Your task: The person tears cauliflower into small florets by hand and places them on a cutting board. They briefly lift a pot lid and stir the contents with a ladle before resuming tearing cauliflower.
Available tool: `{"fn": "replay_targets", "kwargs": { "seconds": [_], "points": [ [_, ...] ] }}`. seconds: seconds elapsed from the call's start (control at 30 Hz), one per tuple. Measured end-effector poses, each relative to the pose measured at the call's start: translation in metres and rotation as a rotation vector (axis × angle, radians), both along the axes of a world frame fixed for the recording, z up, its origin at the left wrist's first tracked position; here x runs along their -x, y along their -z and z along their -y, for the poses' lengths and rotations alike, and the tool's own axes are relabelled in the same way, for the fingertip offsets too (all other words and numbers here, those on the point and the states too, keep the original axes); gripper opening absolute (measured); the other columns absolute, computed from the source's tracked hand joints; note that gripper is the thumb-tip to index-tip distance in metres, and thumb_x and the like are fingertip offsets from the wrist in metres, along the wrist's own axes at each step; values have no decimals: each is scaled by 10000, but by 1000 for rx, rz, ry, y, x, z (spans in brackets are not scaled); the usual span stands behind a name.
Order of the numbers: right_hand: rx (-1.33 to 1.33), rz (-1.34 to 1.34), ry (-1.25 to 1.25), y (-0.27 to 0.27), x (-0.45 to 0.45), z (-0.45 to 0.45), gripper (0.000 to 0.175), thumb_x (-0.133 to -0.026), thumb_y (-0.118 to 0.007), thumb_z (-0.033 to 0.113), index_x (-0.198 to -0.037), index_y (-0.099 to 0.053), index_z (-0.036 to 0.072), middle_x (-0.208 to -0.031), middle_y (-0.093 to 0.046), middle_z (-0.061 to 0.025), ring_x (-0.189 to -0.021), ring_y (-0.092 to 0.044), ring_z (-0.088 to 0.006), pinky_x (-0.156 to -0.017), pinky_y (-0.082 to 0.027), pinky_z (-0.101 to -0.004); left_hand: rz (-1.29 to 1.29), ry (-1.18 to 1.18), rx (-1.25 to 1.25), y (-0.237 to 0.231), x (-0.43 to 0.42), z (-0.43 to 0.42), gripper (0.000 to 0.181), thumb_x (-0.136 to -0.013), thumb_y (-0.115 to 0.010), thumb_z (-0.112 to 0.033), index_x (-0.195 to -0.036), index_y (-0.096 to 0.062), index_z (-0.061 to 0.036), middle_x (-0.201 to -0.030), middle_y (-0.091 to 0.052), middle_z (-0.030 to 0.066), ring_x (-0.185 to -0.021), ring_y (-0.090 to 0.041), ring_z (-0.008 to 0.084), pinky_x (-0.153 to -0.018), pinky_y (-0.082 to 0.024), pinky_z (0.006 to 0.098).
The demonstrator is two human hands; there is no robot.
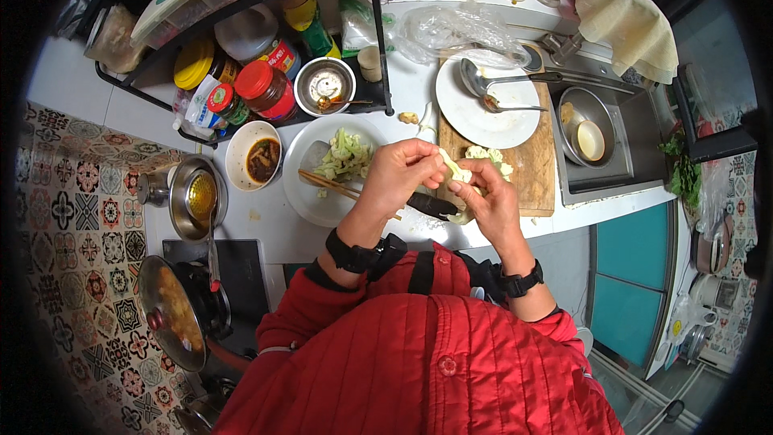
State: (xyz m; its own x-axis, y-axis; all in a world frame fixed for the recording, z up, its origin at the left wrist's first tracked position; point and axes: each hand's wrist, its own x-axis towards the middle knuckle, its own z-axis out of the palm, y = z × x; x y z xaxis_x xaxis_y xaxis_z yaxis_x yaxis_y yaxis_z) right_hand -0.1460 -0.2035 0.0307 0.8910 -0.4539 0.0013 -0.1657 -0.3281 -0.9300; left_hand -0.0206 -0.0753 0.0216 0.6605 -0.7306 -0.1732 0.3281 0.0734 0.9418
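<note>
Both of my hands meet over the counter's front edge on a piece of cauliflower (457, 173). My left hand (406, 172) pinches its upper side between thumb and fingers, and my right hand (488, 190) grips it from the other side. Broken cauliflower florets (347, 156) lie in a large white bowl (296, 193) to the left, with wooden chopsticks (329, 184) across its rim. More cauliflower (492, 160) rests on the wooden cutting board (531, 187), behind my right hand. Below my hands shows the dark handle (430, 205) of a tool, its other part hidden.
A white plate (450, 99) with a ladle (474, 77) and a spoon overlaps the board. The sink (640, 163) is at right. At left stand a bowl of dark sauce (227, 160), a metal bowl with a skimmer, and a lidded pan (175, 314) on the stove. Jars fill a black rack.
</note>
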Motion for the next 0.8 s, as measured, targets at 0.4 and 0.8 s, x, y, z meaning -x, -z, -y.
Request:
{"fn": "replay_targets", "kwargs": {
  "seconds": [0.4,0.8],
  "points": [
    [-788,170,-207,10,1,6,195,-935,-539,120,-1106,-490,40,-816,-634,-80,-750,-606,-129,-689,-487,-251,-254,154,54,3,-3,1,102,-868,-563,-106,-914,-607,-26,-706,-575,-1,-604,-503,53,-550,-417,195],
    [-1139,228,-20,16,2,18,249,-970,-474,255,-1083,-522,38,-712,-600,-71,-568,-563,-145,-496,-452,-236,15,158,152,-17,4,4,75,-879,-549,-97,-900,-577,-31,-775,-602,24,-629,-506,59,-577,-422,197]
  ]
}}
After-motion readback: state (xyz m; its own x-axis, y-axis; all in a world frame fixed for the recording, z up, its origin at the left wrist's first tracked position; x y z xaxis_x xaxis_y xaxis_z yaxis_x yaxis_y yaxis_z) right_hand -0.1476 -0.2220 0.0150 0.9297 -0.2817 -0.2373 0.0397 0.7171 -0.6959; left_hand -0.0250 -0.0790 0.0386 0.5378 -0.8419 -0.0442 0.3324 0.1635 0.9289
